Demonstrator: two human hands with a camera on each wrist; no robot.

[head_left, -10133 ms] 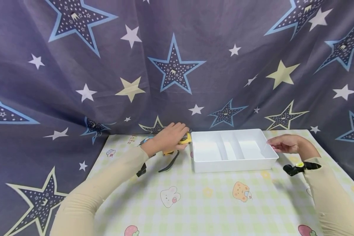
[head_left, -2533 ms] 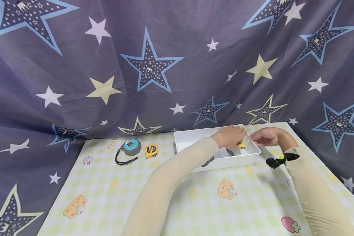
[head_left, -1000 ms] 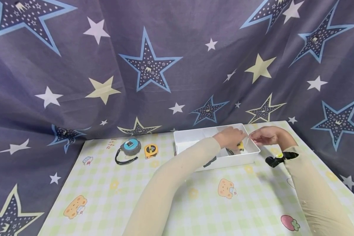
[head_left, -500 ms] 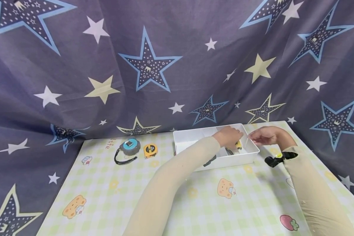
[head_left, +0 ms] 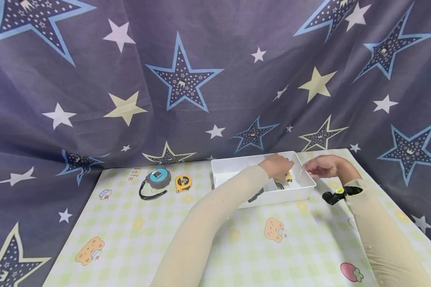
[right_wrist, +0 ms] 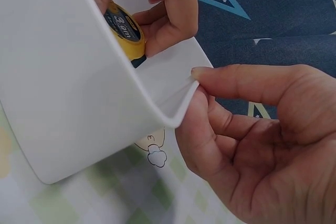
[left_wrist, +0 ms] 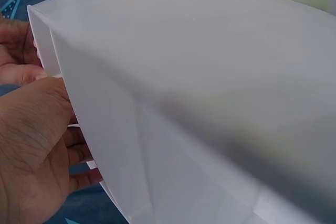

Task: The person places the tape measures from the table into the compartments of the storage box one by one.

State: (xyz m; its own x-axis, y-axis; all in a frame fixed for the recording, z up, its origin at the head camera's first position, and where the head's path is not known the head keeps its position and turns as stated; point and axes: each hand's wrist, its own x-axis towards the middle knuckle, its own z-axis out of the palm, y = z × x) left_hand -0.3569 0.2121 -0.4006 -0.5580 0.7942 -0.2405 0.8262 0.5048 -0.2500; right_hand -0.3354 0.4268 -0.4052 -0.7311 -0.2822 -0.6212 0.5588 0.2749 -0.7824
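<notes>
In the head view my left hand (head_left: 277, 165) reaches down into the right compartment of a white divided tray (head_left: 273, 198). Its thumb and fingers hold a yellow and black tape measure (right_wrist: 126, 30), marked 3.0m in the right wrist view. A dark cord loop (head_left: 280, 185) lies beside it. My right hand (head_left: 321, 166) pinches the tray's right corner rim between thumb and fingers. From the left wrist view, the tray wall (left_wrist: 105, 103) hides the left fingertips and the tape measure.
On the tablecloth (head_left: 129, 235) to the left lie a grey and blue tape measure (head_left: 159, 177) with a black wrist strap, and a small orange tape measure (head_left: 183, 183). A star-patterned curtain (head_left: 219, 95) hangs right behind the tray.
Ten seconds ago my left hand was outside the tray, over the tape measures at left. During the last second it has shifted slightly left inside the compartment with the yellow one; my right hand stays.
</notes>
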